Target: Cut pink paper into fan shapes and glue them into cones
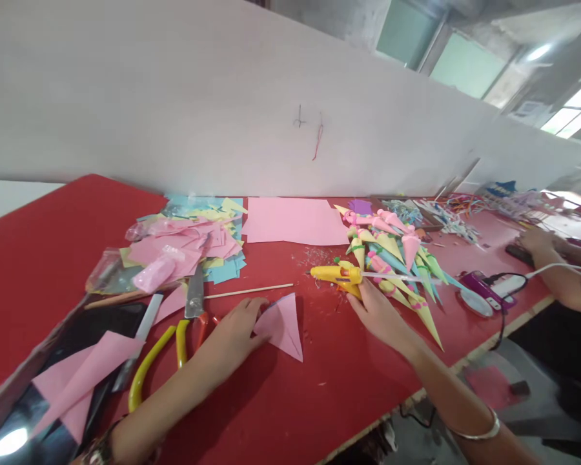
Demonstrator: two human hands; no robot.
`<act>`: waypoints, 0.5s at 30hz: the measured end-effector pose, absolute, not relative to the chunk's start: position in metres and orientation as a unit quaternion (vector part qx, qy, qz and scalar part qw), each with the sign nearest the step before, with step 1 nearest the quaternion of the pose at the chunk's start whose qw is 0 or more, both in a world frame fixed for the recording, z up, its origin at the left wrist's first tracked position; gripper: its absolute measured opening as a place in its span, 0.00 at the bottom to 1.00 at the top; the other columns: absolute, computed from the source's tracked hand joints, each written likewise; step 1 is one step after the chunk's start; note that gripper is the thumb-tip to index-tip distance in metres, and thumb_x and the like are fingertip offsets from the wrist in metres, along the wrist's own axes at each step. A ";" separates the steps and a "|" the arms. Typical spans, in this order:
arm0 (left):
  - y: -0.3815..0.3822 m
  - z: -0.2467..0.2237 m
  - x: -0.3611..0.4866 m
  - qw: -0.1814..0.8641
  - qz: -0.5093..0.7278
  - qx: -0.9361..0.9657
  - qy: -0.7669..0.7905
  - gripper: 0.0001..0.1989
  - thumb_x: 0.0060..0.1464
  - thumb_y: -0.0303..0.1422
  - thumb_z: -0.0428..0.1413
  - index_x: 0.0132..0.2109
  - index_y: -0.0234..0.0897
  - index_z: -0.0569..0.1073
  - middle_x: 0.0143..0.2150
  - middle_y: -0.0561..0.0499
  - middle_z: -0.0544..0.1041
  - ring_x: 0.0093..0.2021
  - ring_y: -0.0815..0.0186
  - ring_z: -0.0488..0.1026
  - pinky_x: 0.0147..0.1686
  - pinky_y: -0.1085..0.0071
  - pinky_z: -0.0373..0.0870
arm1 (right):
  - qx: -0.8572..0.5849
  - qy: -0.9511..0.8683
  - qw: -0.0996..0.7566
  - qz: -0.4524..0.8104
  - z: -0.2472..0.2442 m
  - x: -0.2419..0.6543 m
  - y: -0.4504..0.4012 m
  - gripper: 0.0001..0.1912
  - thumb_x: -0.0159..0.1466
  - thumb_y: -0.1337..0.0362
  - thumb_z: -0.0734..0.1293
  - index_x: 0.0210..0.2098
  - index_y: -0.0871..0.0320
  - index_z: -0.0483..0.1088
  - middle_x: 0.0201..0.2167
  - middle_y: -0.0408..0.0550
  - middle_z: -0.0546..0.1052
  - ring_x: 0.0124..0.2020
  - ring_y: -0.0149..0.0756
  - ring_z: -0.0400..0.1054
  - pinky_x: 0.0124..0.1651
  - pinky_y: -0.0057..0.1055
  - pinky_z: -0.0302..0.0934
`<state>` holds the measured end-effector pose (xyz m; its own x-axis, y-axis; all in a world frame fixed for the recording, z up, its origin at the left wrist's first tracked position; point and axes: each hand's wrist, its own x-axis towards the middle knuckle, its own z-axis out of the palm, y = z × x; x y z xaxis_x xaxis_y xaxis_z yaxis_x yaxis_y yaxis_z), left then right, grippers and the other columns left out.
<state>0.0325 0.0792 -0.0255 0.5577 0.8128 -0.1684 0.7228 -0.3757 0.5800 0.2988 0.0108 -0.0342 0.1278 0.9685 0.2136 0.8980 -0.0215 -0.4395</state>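
Note:
My left hand (242, 326) is closed on the edge of a pink paper piece (281, 326), shaped like a fan and held a little over the red table. My right hand (374, 307) grips a yellow hot glue gun (336, 275), its nozzle pointing left and a clear glue stick (397, 277) sticking out behind. Right of the glue gun lies a pile of pink, yellow, green and blue paper cones (401, 248). A thin wooden stick (249, 290) lies beyond my left hand. Yellow-handled pliers (180, 342) lie beside my left forearm.
Stacked paper pieces (184, 242) and a pink sheet (293, 221) lie along the white wall (174, 97). A dark tray (101, 336) with pink paper stands at left. A purple power strip (487, 290) with cables sits right, near another person's hand (537, 242).

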 end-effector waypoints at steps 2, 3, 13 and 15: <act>0.081 -0.022 0.034 0.303 0.053 0.836 0.455 0.12 0.47 0.29 0.50 0.41 0.36 0.68 0.40 0.46 0.72 0.37 0.61 0.70 0.34 0.69 0.63 | -0.706 -0.668 0.229 0.058 -0.036 0.301 0.012 0.17 0.62 0.62 0.54 0.48 0.61 0.61 0.47 0.59 0.70 0.50 0.47 0.64 0.50 0.45 0.58; 0.082 -0.019 0.034 0.295 0.041 0.841 0.451 0.08 0.47 0.29 0.49 0.37 0.36 0.68 0.37 0.47 0.73 0.35 0.61 0.70 0.32 0.70 0.62 | -0.701 -0.675 0.223 0.052 -0.035 0.302 0.012 0.17 0.61 0.62 0.55 0.48 0.60 0.61 0.46 0.58 0.70 0.49 0.47 0.64 0.51 0.45 0.58; 0.099 0.026 0.020 0.328 0.151 0.826 0.433 0.13 0.51 0.42 0.48 0.26 0.38 0.64 0.22 0.56 0.67 0.24 0.68 0.63 0.25 0.74 0.57 | -0.708 -0.669 0.208 0.092 0.023 0.277 -0.026 0.10 0.61 0.62 0.57 0.35 0.56 0.70 0.30 0.49 0.74 0.31 0.39 0.68 0.36 0.35 0.62; 0.101 0.037 0.019 0.349 0.171 0.818 0.424 0.13 0.50 0.42 0.49 0.26 0.38 0.65 0.20 0.58 0.65 0.22 0.70 0.61 0.24 0.75 0.57 | -0.648 -0.679 0.277 0.207 0.026 0.264 -0.023 0.12 0.63 0.62 0.56 0.34 0.55 0.70 0.26 0.46 0.73 0.28 0.34 0.67 0.32 0.30 0.60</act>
<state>0.0187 0.1008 0.0367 0.5819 0.8131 -0.0162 0.5738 -0.3964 0.7167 0.2642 -0.0230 0.0265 -0.0074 0.9940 0.1089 0.7644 0.0758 -0.6403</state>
